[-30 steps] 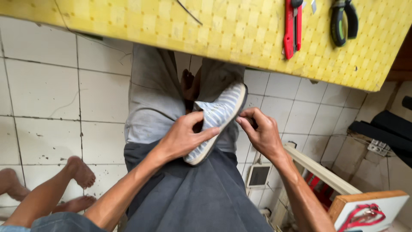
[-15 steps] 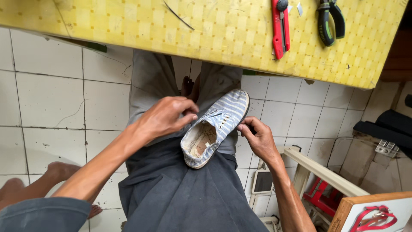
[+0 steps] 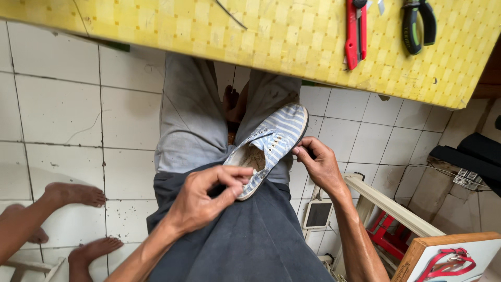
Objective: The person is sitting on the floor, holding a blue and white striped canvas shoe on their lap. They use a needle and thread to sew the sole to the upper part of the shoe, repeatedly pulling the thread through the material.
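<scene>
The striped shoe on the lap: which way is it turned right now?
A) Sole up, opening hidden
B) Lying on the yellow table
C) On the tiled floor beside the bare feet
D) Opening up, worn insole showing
D: the striped shoe rests on the lap with its opening up and the brownish insole showing, the left hand gripping the heel end and the right hand at its side.

One striped shoe (image 3: 271, 146), two hands, two hand tools on the table (red cutter (image 3: 356, 32), green-handled pliers (image 3: 417, 23)), two bare feet.
</scene>
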